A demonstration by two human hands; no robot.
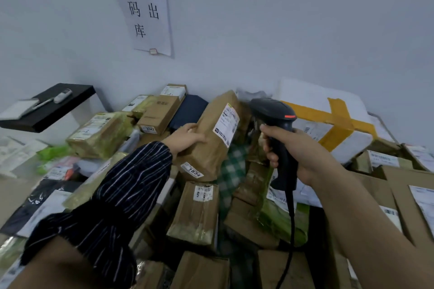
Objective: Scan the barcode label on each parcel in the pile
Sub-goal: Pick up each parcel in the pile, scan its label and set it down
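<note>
Brown kraft paper, creased and taped, wraps the long parcel (211, 148) that stands propped on end in the middle of the pile (195, 213), tilted toward the far wall (258, 30). Of the two hands, the left hand (187, 138) grips its left face with fingers curled over the edge. The right hand (296, 148) is wrapped round the handle of the black scanner (274, 112), whose head sits just right of the parcel, near the white barcode label (226, 124) on its upper right face.

Judging by the wrinkled wrapping, the parcel is probably fairly light and stiff inside, with a paper skin that may slip or tear if pinched. A hold along a long edge, clear of the label, seems safest.

Room is tight. Boxes crowd below and on both sides, a large white parcel (328, 148) with yellow tape lies close on the scanner's right, and the wall closes the far side. The scanner's cable (291, 230) hangs over the near boxes and could snag. A black shelf (47, 110) juts out at far left.
</note>
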